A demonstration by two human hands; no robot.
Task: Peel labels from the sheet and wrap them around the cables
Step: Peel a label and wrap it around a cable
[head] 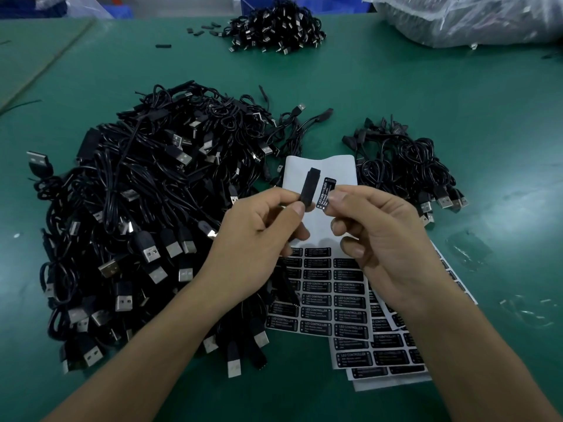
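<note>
Pinching slim black plastic cable block [309, 188] in left hand [253, 239], peeled black printed label [325, 190] in right hand [384, 239]; next, aligning, wrapping.

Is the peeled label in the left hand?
No, the right hand pinches the label, while the left hand holds a black block.

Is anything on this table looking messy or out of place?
Nothing looks damaged. The label sheets under the right hand lie fanned out askew, not stacked square. A few small black pieces lie loose beside the far cable pile, and clear scraps litter the table on the right.
</note>
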